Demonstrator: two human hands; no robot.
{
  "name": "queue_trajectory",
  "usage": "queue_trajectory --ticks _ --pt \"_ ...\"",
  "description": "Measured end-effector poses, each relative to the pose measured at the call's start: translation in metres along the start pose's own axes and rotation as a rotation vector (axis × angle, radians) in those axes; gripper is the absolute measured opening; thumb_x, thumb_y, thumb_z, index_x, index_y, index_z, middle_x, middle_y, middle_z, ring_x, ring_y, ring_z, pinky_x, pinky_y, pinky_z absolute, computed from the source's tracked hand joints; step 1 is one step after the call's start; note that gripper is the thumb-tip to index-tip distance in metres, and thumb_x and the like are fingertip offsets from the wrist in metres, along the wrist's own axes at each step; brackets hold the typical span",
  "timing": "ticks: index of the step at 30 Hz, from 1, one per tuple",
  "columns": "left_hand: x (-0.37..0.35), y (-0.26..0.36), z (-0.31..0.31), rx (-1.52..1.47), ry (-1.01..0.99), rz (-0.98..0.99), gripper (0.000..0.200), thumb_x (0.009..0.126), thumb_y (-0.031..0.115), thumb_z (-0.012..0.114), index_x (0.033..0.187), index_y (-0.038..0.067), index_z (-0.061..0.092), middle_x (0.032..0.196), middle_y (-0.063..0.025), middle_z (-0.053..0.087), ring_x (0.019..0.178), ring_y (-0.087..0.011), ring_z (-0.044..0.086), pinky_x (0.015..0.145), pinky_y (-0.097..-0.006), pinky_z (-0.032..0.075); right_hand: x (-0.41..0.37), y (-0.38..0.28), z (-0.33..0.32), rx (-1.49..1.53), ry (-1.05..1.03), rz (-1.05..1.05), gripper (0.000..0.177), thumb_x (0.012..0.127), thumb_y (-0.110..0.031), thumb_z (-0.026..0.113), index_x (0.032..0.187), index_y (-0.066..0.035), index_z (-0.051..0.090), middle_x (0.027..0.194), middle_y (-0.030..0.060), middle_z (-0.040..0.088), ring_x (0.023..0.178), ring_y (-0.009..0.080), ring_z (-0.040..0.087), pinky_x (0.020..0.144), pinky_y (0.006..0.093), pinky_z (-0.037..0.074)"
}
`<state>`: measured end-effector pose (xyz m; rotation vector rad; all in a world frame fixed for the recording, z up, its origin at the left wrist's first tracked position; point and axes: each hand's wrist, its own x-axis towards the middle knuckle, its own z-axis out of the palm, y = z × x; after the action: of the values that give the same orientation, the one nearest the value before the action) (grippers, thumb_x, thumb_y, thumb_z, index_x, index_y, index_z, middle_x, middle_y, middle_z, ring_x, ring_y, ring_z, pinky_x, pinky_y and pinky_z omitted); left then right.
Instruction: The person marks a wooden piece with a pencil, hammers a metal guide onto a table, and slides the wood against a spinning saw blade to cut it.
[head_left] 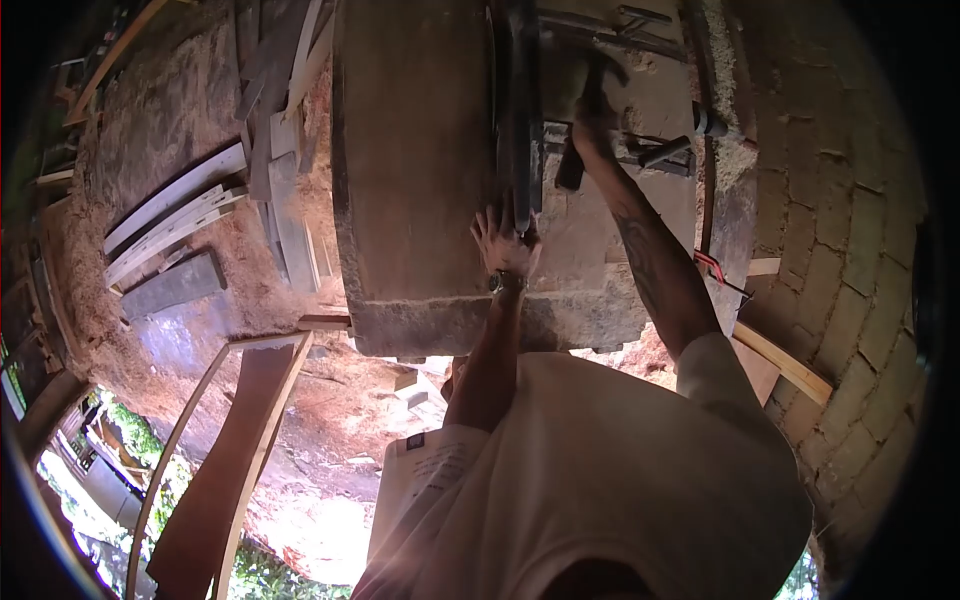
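My left hand [508, 250] lies with its fingers spread at the near end of a long dark wooden piece [516, 120]. The piece runs away from me along the workbench [410, 180], and the palm hides part of its end. In my right hand [593, 135] is a hammer [604, 68], held round the handle and raised to the right of the piece. Its head is slightly smeared by motion. Below that hand, dark tools [665, 152] rest on the bench; their kind is hard to make out.
More tools [640, 18] lie at the bench's far right. A red-handled tool [712, 265] hangs by its right edge. Boards [180, 215] are stacked on the sawdust-covered ground to the left. A wooden frame [255, 430] stands near my left side, and a brick wall [830, 230] rises at right.
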<state>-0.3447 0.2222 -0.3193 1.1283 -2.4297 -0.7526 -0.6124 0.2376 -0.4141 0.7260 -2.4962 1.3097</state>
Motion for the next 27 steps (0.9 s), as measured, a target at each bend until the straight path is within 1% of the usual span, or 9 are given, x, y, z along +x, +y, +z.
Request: queue_trajectory --ticks 5,7,9,12,16,18,20,23,27 --pt "0.002 0.0 0.002 -0.057 -0.088 -0.087 0.053 0.092 0.028 0.067 0.138 0.003 0.059 0.12 -0.0271 0.061 0.113 -0.0476 0.055 0.104 -0.0593 0.039 0.014 -0.074 -0.051 0.219 -0.312 0.514 0.031 0.1 -0.018 0.061 0.128 -0.007 0.063 0.082 0.0068 0.064 0.078 0.0144 0.059 0.068 0.0282 0.049" --pt "-0.005 -0.001 -0.001 -0.054 -0.105 -0.107 0.052 0.092 0.028 0.067 0.137 0.003 0.059 0.122 -0.0275 0.061 0.115 -0.0485 0.055 0.105 -0.0597 0.039 -0.017 -0.024 -0.015 0.177 -0.169 0.209 0.031 0.1 -0.02 0.062 0.128 -0.008 0.065 0.082 0.0047 0.066 0.076 0.0124 0.06 0.065 0.03 0.049" --pt "0.003 -0.001 -0.001 -0.153 -0.12 -0.125 0.052 0.092 0.029 0.066 0.137 0.002 0.06 0.125 -0.0281 0.06 0.118 -0.0502 0.054 0.107 -0.0603 0.038 0.003 -0.062 -0.052 0.185 -0.41 0.494 0.035 0.099 -0.022 0.062 0.13 -0.006 0.064 0.088 0.0066 0.068 0.082 0.0143 0.061 0.072 0.0316 0.05" --pt "-0.015 -0.015 0.024 0.088 0.013 -0.033 0.051 0.09 0.025 0.068 0.135 0.003 0.061 0.121 -0.0241 0.06 0.115 -0.0471 0.055 0.104 -0.0598 0.039 -0.014 -0.025 -0.023 0.223 -0.08 0.151 0.036 0.095 -0.024 0.066 0.124 -0.003 0.063 0.088 0.0114 0.067 0.081 0.018 0.06 0.076 0.0343 0.049" --pt "0.0 -0.004 0.007 -0.123 -0.034 -0.086 0.052 0.089 0.026 0.068 0.135 0.003 0.061 0.119 -0.0253 0.06 0.112 -0.0474 0.055 0.102 -0.0604 0.04 0.003 -0.067 -0.075 0.258 -0.565 0.582 0.038 0.1 -0.025 0.061 0.13 -0.002 0.062 0.088 0.012 0.069 0.082 0.0156 0.061 0.07 0.0372 0.05" --pt "-0.002 -0.001 0.008 -0.051 0.016 -0.076 0.053 0.089 0.026 0.068 0.136 0.003 0.061 0.116 -0.0243 0.06 0.108 -0.0451 0.056 0.099 -0.0595 0.041 -0.014 -0.065 -0.057 0.276 -0.235 0.327 0.038 0.1 -0.025 0.062 0.13 -0.003 0.063 0.086 0.0115 0.069 0.08 0.0148 0.061 0.069 0.037 0.051" --pt "-0.012 -0.007 0.01 -0.055 0.013 -0.061 0.054 0.089 0.027 0.067 0.137 0.003 0.06 0.117 -0.0249 0.06 0.109 -0.0456 0.056 0.1 -0.0596 0.041 -0.025 -0.076 -0.058 0.008 -0.407 0.43 0.037 0.1 -0.025 0.061 0.131 -0.004 0.063 0.082 0.0106 0.068 0.074 0.0158 0.062 0.067 0.0368 0.051" --pt "-0.003 -0.008 0.006 -0.095 -0.028 -0.057 0.055 0.089 0.026 0.067 0.138 0.003 0.059 0.118 -0.0249 0.06 0.11 -0.0455 0.056 0.101 -0.0587 0.041 -0.006 -0.07 -0.078 0.268 -0.489 0.569 0.038 0.098 -0.03 0.063 0.129 -0.008 0.064 0.081 0.0092 0.069 0.073 0.0179 0.064 0.064 0.0393 0.051" --pt "-0.003 -0.003 0.004 -0.064 0.007 -0.051 0.055 0.088 0.022 0.067 0.138 0.002 0.059 0.12 -0.0234 0.06 0.111 -0.0434 0.055 0.102 -0.056 0.04 -0.018 -0.066 -0.051 0.07 -0.324 0.336 0.034 0.097 -0.028 0.065 0.127 -0.011 0.066 0.088 0.0105 0.072 0.08 0.0191 0.066 0.072 0.0368 0.052"
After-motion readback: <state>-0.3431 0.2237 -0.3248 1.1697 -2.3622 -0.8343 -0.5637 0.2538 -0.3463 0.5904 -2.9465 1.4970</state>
